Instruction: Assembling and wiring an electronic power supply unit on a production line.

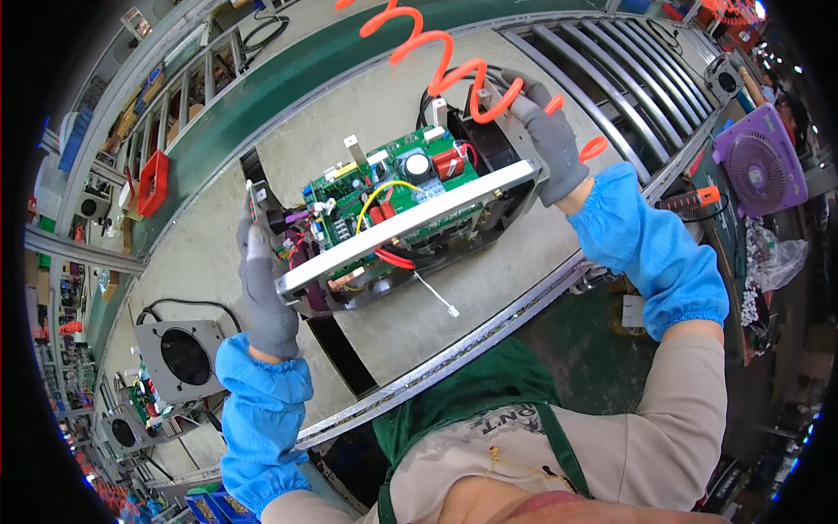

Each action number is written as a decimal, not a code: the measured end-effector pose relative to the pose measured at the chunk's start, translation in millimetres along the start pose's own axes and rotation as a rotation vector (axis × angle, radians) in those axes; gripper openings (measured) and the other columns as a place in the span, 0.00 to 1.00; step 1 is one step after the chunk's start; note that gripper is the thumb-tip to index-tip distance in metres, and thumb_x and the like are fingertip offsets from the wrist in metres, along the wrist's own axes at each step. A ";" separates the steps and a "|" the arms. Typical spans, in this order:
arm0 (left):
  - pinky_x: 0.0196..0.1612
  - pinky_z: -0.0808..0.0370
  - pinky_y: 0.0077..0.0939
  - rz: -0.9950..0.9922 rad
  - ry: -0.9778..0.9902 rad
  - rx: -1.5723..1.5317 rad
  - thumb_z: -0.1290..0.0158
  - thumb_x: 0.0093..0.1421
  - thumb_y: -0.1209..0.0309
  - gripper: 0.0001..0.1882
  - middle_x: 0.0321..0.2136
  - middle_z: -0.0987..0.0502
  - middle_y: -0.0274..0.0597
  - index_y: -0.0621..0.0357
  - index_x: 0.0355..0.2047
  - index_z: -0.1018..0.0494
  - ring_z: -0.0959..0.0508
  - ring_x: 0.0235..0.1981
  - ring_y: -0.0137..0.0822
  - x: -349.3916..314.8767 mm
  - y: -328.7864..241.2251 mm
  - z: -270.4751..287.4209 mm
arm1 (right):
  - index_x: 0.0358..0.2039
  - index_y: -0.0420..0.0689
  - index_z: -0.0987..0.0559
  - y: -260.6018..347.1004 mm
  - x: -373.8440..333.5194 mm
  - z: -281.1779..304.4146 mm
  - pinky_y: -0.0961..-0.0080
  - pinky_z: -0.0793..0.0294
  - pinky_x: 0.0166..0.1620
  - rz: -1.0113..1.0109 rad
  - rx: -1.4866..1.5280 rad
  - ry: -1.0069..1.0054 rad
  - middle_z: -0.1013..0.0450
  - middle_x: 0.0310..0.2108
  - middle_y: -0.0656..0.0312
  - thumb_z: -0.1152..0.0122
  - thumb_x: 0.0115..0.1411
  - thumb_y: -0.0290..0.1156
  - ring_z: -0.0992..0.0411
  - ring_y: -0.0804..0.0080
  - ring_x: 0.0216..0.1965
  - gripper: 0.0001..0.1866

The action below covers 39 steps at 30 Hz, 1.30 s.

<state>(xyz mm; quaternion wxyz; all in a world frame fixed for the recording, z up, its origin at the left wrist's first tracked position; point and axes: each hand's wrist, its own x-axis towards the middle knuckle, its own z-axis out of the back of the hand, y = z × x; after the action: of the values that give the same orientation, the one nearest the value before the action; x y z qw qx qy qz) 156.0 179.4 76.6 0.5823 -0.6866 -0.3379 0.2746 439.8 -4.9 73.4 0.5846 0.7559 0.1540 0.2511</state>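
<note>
Before me, on the light grey bench, is an opened electronic unit [375,205], its green circuit boards, red capacitors and wires exposed. A pale metal bar [410,229] runs along its near side. My left hand [264,284], in a grey glove, grips the unit's left end, fingers stretched along the end plate. At the opposite end my gloved right hand [554,144] holds the black end panel; an orange coiled hose [471,79] partly covers its fingers. A thin white lead with a connector [451,309] dangles from the front.
Metal rollers [611,79] continue the line at far right. A purple fan [761,162] stands beyond my right arm, near an orange-handled tool [690,199]. At left sit a grey fan housing [181,360] and another opened unit [144,402]. A red bin [153,183] lies across the green strip.
</note>
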 end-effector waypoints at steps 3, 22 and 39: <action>0.55 0.37 0.26 -0.084 0.008 0.147 0.63 0.66 0.54 0.29 0.52 0.32 0.39 0.56 0.62 0.43 0.32 0.51 0.31 8.3 6.4 10.6 | 0.48 0.39 0.27 -2.2 5.2 8.8 0.80 0.34 0.47 0.002 -0.061 0.065 0.29 0.42 0.62 0.46 0.59 0.40 0.32 0.76 0.44 0.21; 0.37 0.26 0.27 -0.032 -0.231 0.130 0.64 0.66 0.46 0.28 0.42 0.28 0.45 0.55 0.51 0.34 0.25 0.38 0.33 -63.5 15.3 16.4 | 0.54 0.38 0.34 -57.8 -7.4 -51.9 0.77 0.36 0.46 0.291 -0.068 -0.234 0.33 0.40 0.62 0.50 0.58 0.52 0.37 0.75 0.40 0.33; 0.50 0.30 0.31 -0.294 0.082 0.316 0.55 0.57 0.74 0.24 0.46 0.25 0.53 0.67 0.55 0.36 0.25 0.47 0.41 127.0 62.4 -34.3 | 0.51 0.40 0.29 72.6 -110.1 -15.5 0.65 0.31 0.50 0.453 -0.622 0.561 0.30 0.46 0.50 0.39 0.46 0.31 0.31 0.57 0.49 0.28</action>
<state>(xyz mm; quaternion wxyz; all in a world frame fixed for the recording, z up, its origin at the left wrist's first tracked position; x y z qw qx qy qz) 270.3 252.0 23.0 0.7297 -0.5408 -0.3630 0.2080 335.7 -69.9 124.1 0.6496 0.4625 0.0545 0.6010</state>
